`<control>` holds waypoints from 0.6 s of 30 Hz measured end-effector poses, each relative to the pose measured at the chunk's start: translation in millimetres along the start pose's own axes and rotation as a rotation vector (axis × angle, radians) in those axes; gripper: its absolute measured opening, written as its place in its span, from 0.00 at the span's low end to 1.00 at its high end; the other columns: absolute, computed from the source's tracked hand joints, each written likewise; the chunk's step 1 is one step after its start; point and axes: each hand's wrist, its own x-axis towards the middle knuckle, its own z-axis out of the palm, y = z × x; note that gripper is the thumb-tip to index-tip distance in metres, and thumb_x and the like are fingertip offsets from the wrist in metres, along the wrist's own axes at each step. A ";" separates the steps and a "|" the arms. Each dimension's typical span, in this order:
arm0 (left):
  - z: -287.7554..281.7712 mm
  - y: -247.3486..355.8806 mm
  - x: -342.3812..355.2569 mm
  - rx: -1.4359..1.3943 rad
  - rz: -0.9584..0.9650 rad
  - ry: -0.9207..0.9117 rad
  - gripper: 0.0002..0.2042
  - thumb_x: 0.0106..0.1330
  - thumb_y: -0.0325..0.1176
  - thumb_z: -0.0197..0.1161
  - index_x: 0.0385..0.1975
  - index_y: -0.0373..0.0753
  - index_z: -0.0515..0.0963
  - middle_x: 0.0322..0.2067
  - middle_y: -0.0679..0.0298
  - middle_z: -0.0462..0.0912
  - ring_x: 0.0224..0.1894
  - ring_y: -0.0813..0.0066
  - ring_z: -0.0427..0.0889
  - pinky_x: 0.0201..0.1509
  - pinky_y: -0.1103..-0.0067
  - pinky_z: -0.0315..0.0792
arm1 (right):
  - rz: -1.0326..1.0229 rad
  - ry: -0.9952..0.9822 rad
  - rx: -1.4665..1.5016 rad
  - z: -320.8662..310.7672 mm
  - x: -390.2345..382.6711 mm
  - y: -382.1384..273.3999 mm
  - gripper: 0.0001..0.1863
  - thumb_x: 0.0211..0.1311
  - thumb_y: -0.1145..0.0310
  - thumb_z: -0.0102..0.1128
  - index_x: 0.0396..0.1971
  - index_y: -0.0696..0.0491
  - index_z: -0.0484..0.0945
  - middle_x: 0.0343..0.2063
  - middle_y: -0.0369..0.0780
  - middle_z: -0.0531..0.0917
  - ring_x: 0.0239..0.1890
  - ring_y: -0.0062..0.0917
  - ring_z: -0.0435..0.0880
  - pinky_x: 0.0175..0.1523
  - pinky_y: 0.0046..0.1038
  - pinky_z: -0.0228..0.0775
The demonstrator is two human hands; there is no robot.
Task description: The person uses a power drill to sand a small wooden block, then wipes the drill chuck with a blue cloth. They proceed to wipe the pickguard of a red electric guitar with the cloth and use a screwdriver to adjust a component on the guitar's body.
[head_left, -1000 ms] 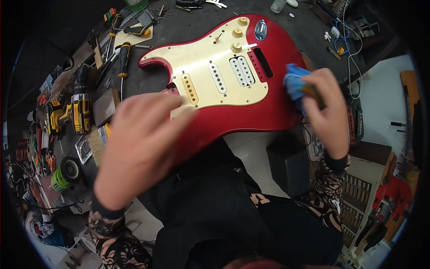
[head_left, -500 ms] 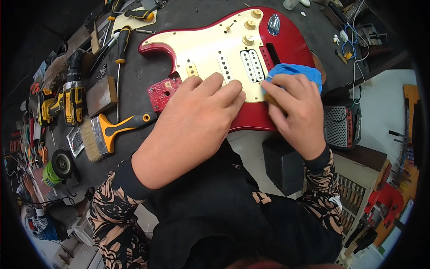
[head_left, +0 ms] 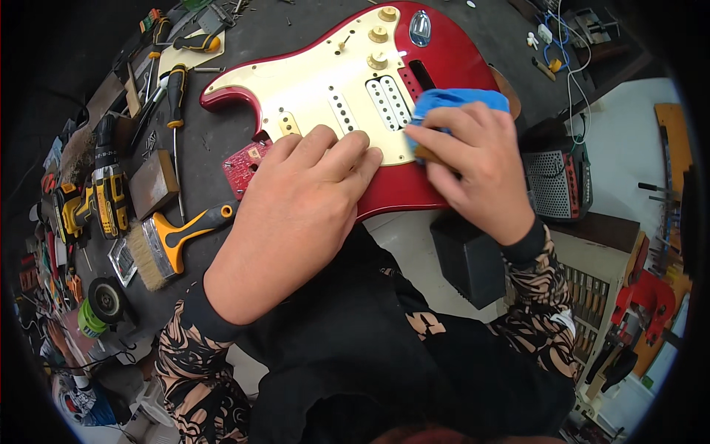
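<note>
A red electric guitar body (head_left: 462, 55) with a cream pickguard (head_left: 296, 74) lies face up on the dark workbench. My left hand (head_left: 299, 200) rests on the pickguard's lower edge, fingers bent and slightly apart, with nothing seen in them. Folded under my right hand (head_left: 477, 163) is a blue cloth (head_left: 458, 98), which the fingers press onto the body beside the white double-coil pickup (head_left: 388, 103). A brownish edge shows beneath those fingers; its kind is unclear. The red neck pocket (head_left: 240, 166) shows left of my left hand.
Left on the bench are a wide paintbrush (head_left: 166, 248), a yellow-black cordless drill (head_left: 107, 192), a block (head_left: 154, 185) and a long screwdriver (head_left: 176, 100). A black box (head_left: 467, 259) stands below the guitar's right end. Cables (head_left: 566, 52) lie at the upper right.
The whole view has shifted, so the guitar and bench sit farther left in the picture. My right hand still presses the cloth near the same spot; my left hand stays on the pickguard.
</note>
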 end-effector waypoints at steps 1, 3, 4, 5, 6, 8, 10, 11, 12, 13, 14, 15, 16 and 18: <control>0.1 0.1 -0.3 -0.006 0.007 0.001 0.21 0.63 0.26 0.72 0.59 0.36 0.86 0.56 0.63 0.84 0.57 0.61 0.82 0.61 0.65 0.76 | 0.006 0.009 0.007 0.7 -1.9 0.9 0.20 0.56 0.72 0.73 0.51 0.49 0.89 0.51 0.32 0.86 0.52 0.31 0.83 0.60 0.40 0.68; 0.4 -0.3 -1.0 -0.004 0.006 0.008 0.21 0.64 0.26 0.72 0.58 0.37 0.87 0.56 0.62 0.84 0.57 0.61 0.82 0.61 0.65 0.76 | 0.015 0.027 0.022 3.3 -4.3 0.8 0.20 0.56 0.72 0.74 0.51 0.49 0.89 0.51 0.31 0.86 0.53 0.31 0.83 0.61 0.39 0.68; 1.3 0.7 -0.5 -0.009 0.009 0.008 0.21 0.64 0.26 0.72 0.58 0.37 0.87 0.56 0.62 0.84 0.57 0.61 0.82 0.61 0.64 0.76 | 0.007 0.010 0.042 5.3 1.2 -7.3 0.20 0.56 0.72 0.73 0.51 0.49 0.89 0.52 0.31 0.86 0.54 0.31 0.82 0.61 0.40 0.67; 1.8 1.4 -0.2 -0.015 0.003 0.003 0.21 0.64 0.26 0.72 0.58 0.37 0.87 0.56 0.62 0.84 0.57 0.61 0.82 0.62 0.64 0.76 | 0.000 0.002 0.042 5.7 3.6 -9.9 0.20 0.56 0.72 0.73 0.51 0.49 0.89 0.52 0.31 0.86 0.54 0.31 0.82 0.61 0.40 0.67; 2.1 1.8 0.0 -0.021 -0.003 -0.003 0.21 0.64 0.26 0.72 0.58 0.37 0.87 0.56 0.62 0.84 0.57 0.60 0.83 0.62 0.64 0.76 | -0.007 -0.005 0.043 5.8 5.3 -10.9 0.20 0.56 0.72 0.73 0.52 0.48 0.89 0.52 0.31 0.86 0.54 0.31 0.82 0.61 0.40 0.67; 1.1 0.0 -0.6 -0.025 -0.013 0.007 0.20 0.65 0.26 0.72 0.58 0.36 0.87 0.56 0.61 0.84 0.58 0.60 0.83 0.63 0.64 0.76 | -0.023 -0.015 0.036 3.0 5.6 -6.8 0.22 0.56 0.73 0.73 0.53 0.48 0.89 0.52 0.31 0.86 0.55 0.32 0.82 0.61 0.41 0.66; 2.2 -2.3 -1.4 -0.034 -0.005 0.023 0.20 0.65 0.27 0.72 0.58 0.36 0.87 0.55 0.60 0.84 0.58 0.59 0.83 0.63 0.64 0.76 | 0.014 -0.040 0.005 -7.5 -5.6 -0.3 0.22 0.56 0.73 0.74 0.53 0.48 0.89 0.52 0.31 0.86 0.55 0.32 0.82 0.61 0.41 0.67; 2.7 -2.9 -2.0 -0.045 0.000 0.038 0.20 0.66 0.27 0.72 0.58 0.36 0.87 0.55 0.60 0.84 0.57 0.58 0.83 0.63 0.63 0.76 | 0.034 -0.051 -0.011 -10.5 -8.4 -0.6 0.22 0.56 0.73 0.74 0.53 0.48 0.89 0.52 0.31 0.86 0.55 0.32 0.82 0.61 0.40 0.67; 3.5 -3.1 -2.4 -0.056 0.004 0.054 0.19 0.66 0.27 0.72 0.58 0.36 0.87 0.55 0.59 0.84 0.57 0.58 0.83 0.63 0.63 0.76 | 0.035 -0.046 0.012 -7.6 -9.2 -2.9 0.23 0.56 0.73 0.74 0.54 0.48 0.89 0.53 0.32 0.86 0.56 0.32 0.82 0.61 0.41 0.67; 4.6 -3.1 -2.6 -0.064 0.014 0.067 0.19 0.66 0.27 0.71 0.58 0.36 0.87 0.54 0.59 0.84 0.57 0.58 0.83 0.64 0.63 0.76 | 0.012 -0.029 0.034 -2.1 -6.7 -5.5 0.23 0.56 0.72 0.74 0.55 0.48 0.89 0.53 0.32 0.86 0.56 0.32 0.81 0.61 0.41 0.67; 5.1 -3.4 -2.2 -0.062 0.010 0.058 0.19 0.66 0.27 0.72 0.58 0.36 0.87 0.54 0.59 0.83 0.57 0.57 0.83 0.64 0.63 0.76 | -0.007 -0.015 0.059 4.7 -1.1 -9.0 0.23 0.56 0.72 0.75 0.55 0.48 0.89 0.53 0.32 0.85 0.56 0.32 0.81 0.61 0.41 0.67; 5.3 -4.2 -2.2 -0.060 0.006 0.050 0.20 0.66 0.27 0.72 0.58 0.37 0.87 0.54 0.59 0.83 0.57 0.57 0.83 0.64 0.63 0.76 | -0.026 -0.001 0.084 10.4 5.2 -12.2 0.24 0.56 0.72 0.75 0.56 0.48 0.89 0.53 0.32 0.85 0.56 0.32 0.81 0.61 0.41 0.67; 5.3 -4.7 -2.3 -0.065 0.001 0.043 0.20 0.65 0.27 0.72 0.59 0.37 0.87 0.54 0.59 0.83 0.57 0.57 0.83 0.64 0.63 0.76 | -0.043 -0.012 0.084 11.0 12.9 -14.7 0.25 0.56 0.72 0.75 0.57 0.48 0.89 0.53 0.33 0.85 0.56 0.33 0.81 0.61 0.42 0.67; 2.8 -3.5 -2.8 -0.078 -0.008 0.028 0.20 0.66 0.27 0.72 0.59 0.37 0.87 0.53 0.59 0.83 0.57 0.57 0.83 0.64 0.63 0.76 | -0.027 -0.021 0.067 8.0 8.8 -14.2 0.25 0.56 0.72 0.76 0.57 0.48 0.88 0.53 0.32 0.85 0.56 0.33 0.81 0.61 0.41 0.67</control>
